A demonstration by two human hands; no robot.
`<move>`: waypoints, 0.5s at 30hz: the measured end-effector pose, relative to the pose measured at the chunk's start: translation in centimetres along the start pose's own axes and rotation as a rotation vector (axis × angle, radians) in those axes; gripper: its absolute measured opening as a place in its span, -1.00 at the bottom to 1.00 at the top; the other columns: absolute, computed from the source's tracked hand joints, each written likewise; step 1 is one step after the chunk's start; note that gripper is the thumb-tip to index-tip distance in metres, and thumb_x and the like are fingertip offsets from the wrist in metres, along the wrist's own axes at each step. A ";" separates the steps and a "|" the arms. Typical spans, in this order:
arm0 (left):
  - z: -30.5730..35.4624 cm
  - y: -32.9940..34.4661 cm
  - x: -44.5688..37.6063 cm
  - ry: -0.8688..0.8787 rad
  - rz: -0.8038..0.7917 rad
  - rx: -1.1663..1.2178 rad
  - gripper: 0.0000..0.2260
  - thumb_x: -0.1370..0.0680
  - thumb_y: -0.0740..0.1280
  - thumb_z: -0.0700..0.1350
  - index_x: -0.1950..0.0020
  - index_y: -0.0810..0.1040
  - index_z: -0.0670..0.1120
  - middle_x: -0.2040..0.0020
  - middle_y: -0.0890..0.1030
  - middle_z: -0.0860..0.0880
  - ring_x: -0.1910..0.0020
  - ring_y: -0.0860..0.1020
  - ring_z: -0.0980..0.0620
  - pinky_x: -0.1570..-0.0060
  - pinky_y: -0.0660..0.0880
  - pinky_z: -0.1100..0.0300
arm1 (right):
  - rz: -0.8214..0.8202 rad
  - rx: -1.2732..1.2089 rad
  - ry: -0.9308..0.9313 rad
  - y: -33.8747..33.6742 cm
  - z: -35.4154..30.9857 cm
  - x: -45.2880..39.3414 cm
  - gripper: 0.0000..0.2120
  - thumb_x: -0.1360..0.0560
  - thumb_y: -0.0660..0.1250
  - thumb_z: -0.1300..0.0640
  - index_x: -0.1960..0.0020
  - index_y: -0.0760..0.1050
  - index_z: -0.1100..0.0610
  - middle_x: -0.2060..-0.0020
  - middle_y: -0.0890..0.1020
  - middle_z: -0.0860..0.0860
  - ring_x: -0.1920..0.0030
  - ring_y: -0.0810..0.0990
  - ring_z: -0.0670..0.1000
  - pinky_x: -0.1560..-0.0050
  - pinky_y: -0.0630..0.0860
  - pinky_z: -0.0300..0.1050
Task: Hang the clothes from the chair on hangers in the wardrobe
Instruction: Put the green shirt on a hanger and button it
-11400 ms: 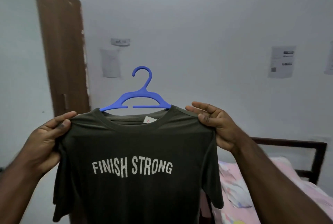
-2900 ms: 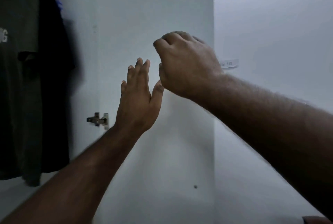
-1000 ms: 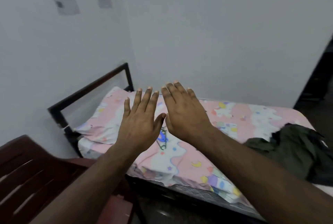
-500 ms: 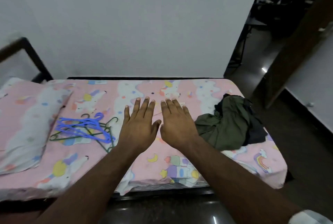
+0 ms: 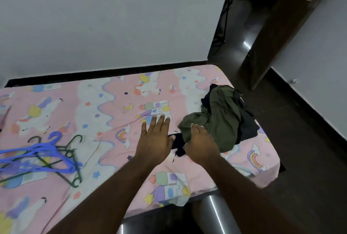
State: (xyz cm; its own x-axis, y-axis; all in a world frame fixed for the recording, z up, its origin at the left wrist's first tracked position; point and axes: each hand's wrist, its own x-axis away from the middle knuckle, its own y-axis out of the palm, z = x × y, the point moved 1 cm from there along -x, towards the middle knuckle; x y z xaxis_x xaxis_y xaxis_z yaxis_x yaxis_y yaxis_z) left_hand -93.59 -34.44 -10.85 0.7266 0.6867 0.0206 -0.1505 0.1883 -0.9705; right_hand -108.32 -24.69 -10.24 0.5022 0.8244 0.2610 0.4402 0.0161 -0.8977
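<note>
Two hands (image 5: 178, 139) flat, clothes pile (image 5: 223, 119) just beyond right fingertips (image 5: 195, 126)

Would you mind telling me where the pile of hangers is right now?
In the head view, the hangers lie on the bed at the far left, well left of the left hand and across from the clothes.

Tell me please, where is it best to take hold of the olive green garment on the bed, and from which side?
Probably at the near-left lobe of the olive green garment, coming from the front. That fold bulges free toward the right hand, whose fingers already reach it, while the far right side is tangled with dark clothing. The collar is not visible, so shake it out afterwards.
</note>
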 end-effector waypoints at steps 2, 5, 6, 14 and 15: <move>1.9 1.8 -3.4 0.006 -0.036 0.010 -0.44 -0.70 0.06 0.12 -0.64 0.05 -0.06 -0.65 0.05 -0.07 -0.63 -0.03 -0.14 -0.53 -0.04 -0.22 | -0.028 -0.012 0.039 0.0 3.1 -2.7 -0.26 -0.51 0.26 0.10 -0.61 0.05 0.17 -0.57 0.18 0.11 -0.58 0.08 0.11 -0.55 0.13 0.09; 5.0 4.7 -8.5 -0.019 -0.128 0.033 -0.44 -0.70 0.04 0.11 -0.64 0.01 -0.05 -0.65 0.03 -0.06 -0.63 -0.06 -0.12 -0.54 -0.07 -0.20 | -0.070 -0.058 0.079 0.0 7.5 -7.1 -0.27 -0.49 0.27 0.10 -0.59 0.08 0.20 -0.55 0.22 0.14 -0.57 0.13 0.12 -0.54 0.17 0.09; 6.0 5.7 -10.1 -0.026 -0.159 0.040 -0.44 -0.70 0.03 0.11 -0.64 0.00 -0.05 -0.65 0.02 -0.06 -0.63 -0.08 -0.12 -0.55 -0.08 -0.19 | -0.081 -0.075 0.093 -0.1 8.9 -8.6 -0.27 -0.49 0.27 0.10 -0.59 0.09 0.20 -0.54 0.24 0.15 -0.56 0.15 0.12 -0.53 0.18 0.09; 12.4 12.5 -22.1 -0.044 -0.287 0.162 -0.44 -0.69 0.04 0.11 -0.64 0.01 -0.06 -0.65 0.04 -0.08 -0.62 -0.04 -0.10 -0.56 -0.08 -0.14 | -0.116 -0.185 0.234 -3.1 19.9 -20.4 -0.28 -0.54 0.32 0.06 -0.58 0.10 0.25 -0.50 0.31 0.20 -0.50 0.27 0.16 -0.47 0.23 -0.03; 13.2 13.0 -23.5 -0.038 -0.288 0.173 -0.44 -0.69 0.05 0.11 -0.64 0.02 -0.07 -0.65 0.06 -0.08 -0.62 -0.02 -0.10 -0.57 -0.06 -0.14 | -0.105 -0.201 0.266 -3.6 21.0 -21.8 -0.28 -0.54 0.33 0.07 -0.58 0.10 0.25 -0.49 0.32 0.20 -0.50 0.28 0.17 -0.46 0.24 -0.02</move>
State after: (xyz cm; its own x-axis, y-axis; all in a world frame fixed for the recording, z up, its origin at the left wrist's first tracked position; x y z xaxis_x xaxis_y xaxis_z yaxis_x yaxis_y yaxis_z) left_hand -121.44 -38.90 -20.76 0.7310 0.6129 0.3001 -0.0567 0.4928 -0.8683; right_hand -136.56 -30.85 -20.15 0.6113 0.6475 0.4550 0.6239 -0.0406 -0.7804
